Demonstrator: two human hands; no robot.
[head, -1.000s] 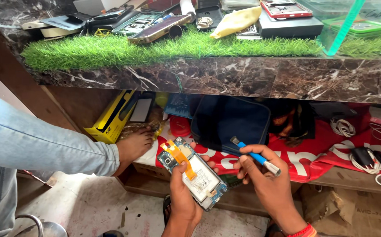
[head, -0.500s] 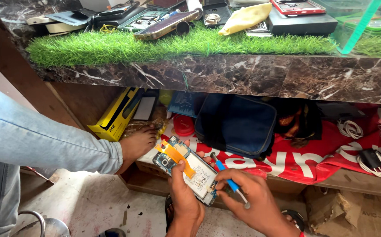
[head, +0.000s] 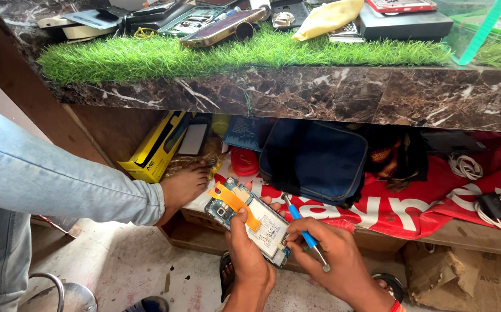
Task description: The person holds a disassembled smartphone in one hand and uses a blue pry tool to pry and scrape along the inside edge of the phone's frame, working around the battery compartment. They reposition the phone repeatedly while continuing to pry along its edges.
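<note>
Below the marble counter, an opened phone in my hands

My left hand [head: 249,254] is clamped round the phone [head: 249,218] (back already off, orange ribbon cable and battery bare), my right hand [head: 338,261] pinched on a blue screwdriver [head: 303,232] at its lower edge; screws seemingly remain. Beyond lie a red cloth [head: 389,209], a dark pouch [head: 315,162], then the grass mat [head: 164,58] on top.

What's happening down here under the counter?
A person is working on an opened phone with its back off. The left hand grips it, thumb on top, near an orange ribbon strip across its insides. The right hand holds a blue-handled screwdriver beside the phone's lower edge. Above is a marble counter with green turf and more phones.
</note>
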